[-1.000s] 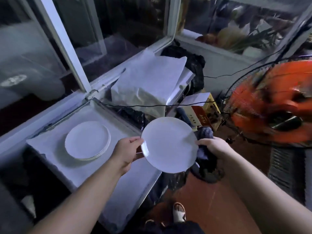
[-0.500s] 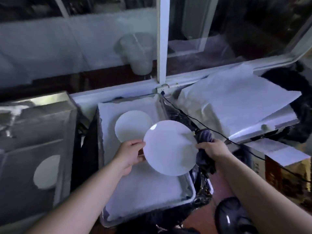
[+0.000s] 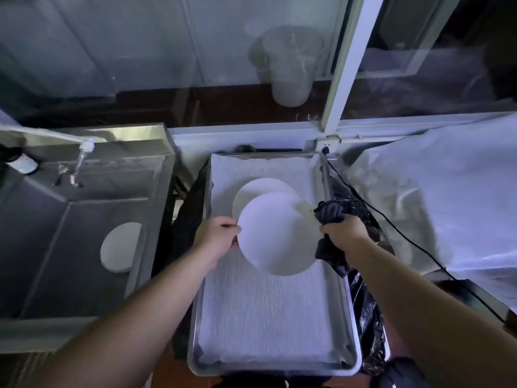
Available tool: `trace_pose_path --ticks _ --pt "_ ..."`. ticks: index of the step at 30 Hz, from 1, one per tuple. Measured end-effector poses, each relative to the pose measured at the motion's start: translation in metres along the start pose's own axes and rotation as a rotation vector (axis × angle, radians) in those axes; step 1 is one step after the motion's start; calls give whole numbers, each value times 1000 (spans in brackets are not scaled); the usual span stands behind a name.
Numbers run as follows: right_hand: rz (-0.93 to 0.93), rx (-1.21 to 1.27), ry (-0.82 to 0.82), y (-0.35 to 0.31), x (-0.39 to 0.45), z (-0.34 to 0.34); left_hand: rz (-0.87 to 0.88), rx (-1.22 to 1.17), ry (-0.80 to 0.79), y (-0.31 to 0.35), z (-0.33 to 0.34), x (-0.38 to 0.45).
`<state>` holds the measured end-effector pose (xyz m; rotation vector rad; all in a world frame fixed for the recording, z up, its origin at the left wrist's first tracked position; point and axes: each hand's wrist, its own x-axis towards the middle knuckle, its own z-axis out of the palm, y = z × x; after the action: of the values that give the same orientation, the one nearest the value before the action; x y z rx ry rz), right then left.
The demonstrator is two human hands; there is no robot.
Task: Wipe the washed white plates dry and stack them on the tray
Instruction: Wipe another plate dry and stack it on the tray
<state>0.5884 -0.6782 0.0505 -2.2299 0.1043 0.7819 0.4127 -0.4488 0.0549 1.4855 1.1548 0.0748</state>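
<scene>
3 white plates show: 1 held plate (image 3: pixel 275 233) raised over the tray (image 3: pixel 353 326), 1 stack of plates (image 3: pixel 258 189) lying on the tray's white liner (image 3: pixel 268 312) just past it at 12 o'clock and partly hidden by it, so the stack's count cannot be told, and 1 plate in the sink (image 3: pixel 119 247) at 9 o'clock. There is 1 steel sink (image 3: pixel 84 219), 1 tap (image 3: pixel 81 155) at its 11 o'clock corner, 1 dark bottle (image 3: pixel 19 161) whose label is too blurred to read, and 1 black cable (image 3: pixel 391 228) running off toward 4 o'clock. No writing is legible anywhere. The left hand (image 3: pixel 216 238) pinches the held plate's rim at 9 o'clock, thumb on top. The right hand (image 3: pixel 342 233) is curled tight around 1 dark cloth (image 3: pixel 330 212) against the rim at 3 o'clock. Both forearms reach in from 6 o'clock.
</scene>
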Motion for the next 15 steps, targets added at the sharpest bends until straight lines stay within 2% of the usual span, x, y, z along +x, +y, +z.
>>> trace_pose_path --ticks 8,15 --pt "-4 -64 101 -32 42 34 71 247 21 13 -3 66" --pt "-43 -204 104 -49 75 53 126 348 73 6 9 101"
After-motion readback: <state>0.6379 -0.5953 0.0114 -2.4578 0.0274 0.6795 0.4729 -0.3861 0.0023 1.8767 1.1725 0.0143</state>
